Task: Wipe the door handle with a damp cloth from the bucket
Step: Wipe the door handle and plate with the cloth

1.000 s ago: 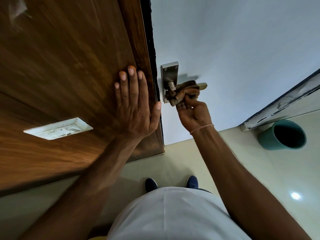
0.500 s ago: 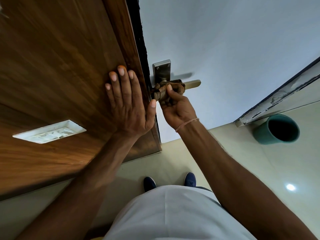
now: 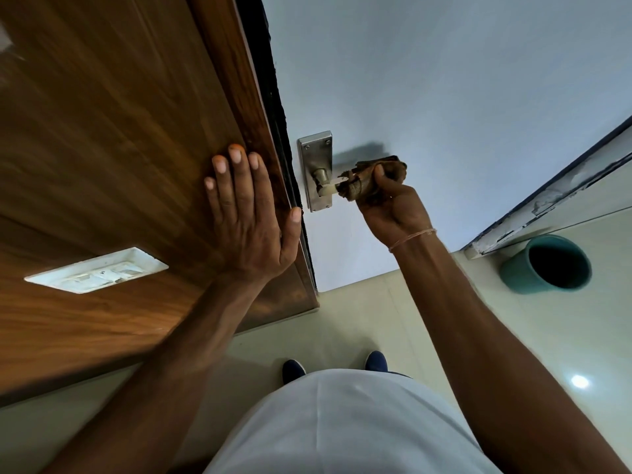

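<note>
A metal door handle [image 3: 323, 186] sits on a steel backplate [image 3: 315, 155] fixed to the pale grey door. My right hand [image 3: 393, 210] is closed around a brown cloth [image 3: 364, 184] that wraps the outer part of the lever; only the lever's root near the plate shows. My left hand [image 3: 246, 220] lies flat, fingers spread, on the wooden panel [image 3: 119, 148] beside the door edge. A teal bucket [image 3: 547, 261] stands on the floor at the right, by the wall.
A white switch plate [image 3: 99, 270] is set in the wooden panel at the left. Cream floor tiles [image 3: 359, 323] lie below, with my dark blue shoes [image 3: 294, 369] on them. A dark skirting line [image 3: 554, 186] runs along the right.
My right hand with the cloth has slid along the lever, from its root by the backplate out to its free end. The left hand has stayed flat on the wood.
</note>
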